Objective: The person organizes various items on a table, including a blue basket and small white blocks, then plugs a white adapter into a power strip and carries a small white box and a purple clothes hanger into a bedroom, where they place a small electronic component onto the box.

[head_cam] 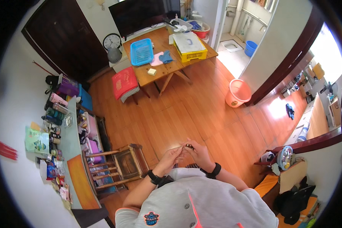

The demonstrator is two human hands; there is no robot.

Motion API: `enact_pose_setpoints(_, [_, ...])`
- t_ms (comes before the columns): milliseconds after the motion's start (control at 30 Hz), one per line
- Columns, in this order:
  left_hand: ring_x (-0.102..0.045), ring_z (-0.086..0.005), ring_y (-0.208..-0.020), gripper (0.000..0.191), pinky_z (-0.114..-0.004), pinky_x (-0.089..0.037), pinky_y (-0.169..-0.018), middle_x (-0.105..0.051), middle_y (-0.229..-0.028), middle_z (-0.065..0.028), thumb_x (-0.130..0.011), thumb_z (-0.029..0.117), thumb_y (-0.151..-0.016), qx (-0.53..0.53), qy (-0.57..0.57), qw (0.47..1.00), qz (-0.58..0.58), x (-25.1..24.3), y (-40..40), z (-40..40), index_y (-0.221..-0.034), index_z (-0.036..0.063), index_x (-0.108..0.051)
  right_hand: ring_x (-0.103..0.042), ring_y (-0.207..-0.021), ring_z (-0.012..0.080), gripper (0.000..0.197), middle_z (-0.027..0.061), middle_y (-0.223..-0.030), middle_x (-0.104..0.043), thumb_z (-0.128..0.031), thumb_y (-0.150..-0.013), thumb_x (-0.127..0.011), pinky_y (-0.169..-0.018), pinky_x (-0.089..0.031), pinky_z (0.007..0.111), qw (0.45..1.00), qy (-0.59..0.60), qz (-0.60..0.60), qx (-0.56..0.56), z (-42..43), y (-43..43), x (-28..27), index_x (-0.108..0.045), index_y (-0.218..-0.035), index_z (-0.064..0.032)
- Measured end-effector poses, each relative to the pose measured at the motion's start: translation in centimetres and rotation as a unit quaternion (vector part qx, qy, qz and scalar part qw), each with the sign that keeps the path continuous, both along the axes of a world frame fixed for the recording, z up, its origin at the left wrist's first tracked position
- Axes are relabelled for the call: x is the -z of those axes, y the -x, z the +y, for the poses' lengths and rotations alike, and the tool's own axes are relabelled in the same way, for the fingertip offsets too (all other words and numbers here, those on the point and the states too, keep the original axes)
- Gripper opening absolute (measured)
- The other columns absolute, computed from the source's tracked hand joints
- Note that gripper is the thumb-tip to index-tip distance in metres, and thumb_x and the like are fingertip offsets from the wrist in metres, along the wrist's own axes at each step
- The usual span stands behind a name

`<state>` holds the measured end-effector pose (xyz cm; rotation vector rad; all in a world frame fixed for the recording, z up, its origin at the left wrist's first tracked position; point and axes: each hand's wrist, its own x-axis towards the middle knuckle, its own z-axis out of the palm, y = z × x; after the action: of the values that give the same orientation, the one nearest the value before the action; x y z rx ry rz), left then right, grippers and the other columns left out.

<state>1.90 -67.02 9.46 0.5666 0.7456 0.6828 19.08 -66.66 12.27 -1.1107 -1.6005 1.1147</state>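
My right hand point(200, 154) is curled around a small dark object point(189, 146) with light spots, too small to identify, which shows at its fingers. My left hand point(172, 158) meets it from the left, its fingertips close together against the right hand's fingers. Whether the left fingers pinch anything is hidden. Both hands are held in front of my waist, above the wood-look floor point(173, 122). A black band circles each wrist.
A wooden chair point(129, 162) stands left, by a cluttered sideboard point(74, 136). Ahead is a wooden table point(159, 72) with a blue plastic basket point(142, 52) and a yellow crate point(192, 54). A red-covered stool point(124, 82) and a pink bucket point(238, 94) stand on the floor.
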Motion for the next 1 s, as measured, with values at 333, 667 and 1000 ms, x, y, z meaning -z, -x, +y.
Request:
enact_pose_setpoints(333, [-0.058, -0.0085, -0.09, 0.036, -0.021, -0.046, -0.076, -0.059, -0.108, -0.0029, -0.044, 0.03, -0.095, -0.053, 0.003, 0.998, -0.022, 0.3, 5.1, 14.9, -0.118, 0.0037, -0.051, -0.054, -0.111, 0.02, 0.014, 0.0106, -0.105, -0.064, -0.001, -0.086, -0.054, -0.092, -0.041, 0.03, 0.994, 0.089, 0.067, 0.017, 15.5, 6.5, 0.6, -0.055, -0.099, -0.0014])
enact_pose_setpoints(667, [-0.056, -0.0103, -0.093, 0.037, -0.023, -0.045, -0.077, -0.058, -0.111, -0.0018, -0.046, 0.031, -0.094, -0.037, 0.011, 0.998, 0.041, 0.9, 3.2, 34.0, -0.119, 0.005, -0.051, -0.061, -0.09, 0.0139, 0.013, 0.009, -0.1, -0.065, 0.001, -0.086, -0.052, -0.091, -0.042, 0.028, 0.998, 0.058, 0.011, -0.017, 36.0, 3.6, 3.8, -0.055, -0.099, -0.0004])
enact_pose_setpoints(1000, [-0.047, -0.031, -0.1, 0.063, -0.041, -0.043, -0.081, -0.045, -0.114, -0.0158, -0.067, 0.038, -0.077, -0.181, -0.188, 0.72, 0.642, 18.3, 8.4, 51.9, -0.122, 0.0031, -0.042, -0.048, -0.068, 0.0088, 0.014, 0.0007, -0.081, -0.052, -0.01, -0.09, -0.05, -0.057, -0.038, 0.02, 0.882, 0.356, 0.303, 0.059, 50.6, -6.2, 4.4, -0.053, -0.103, -0.0043])
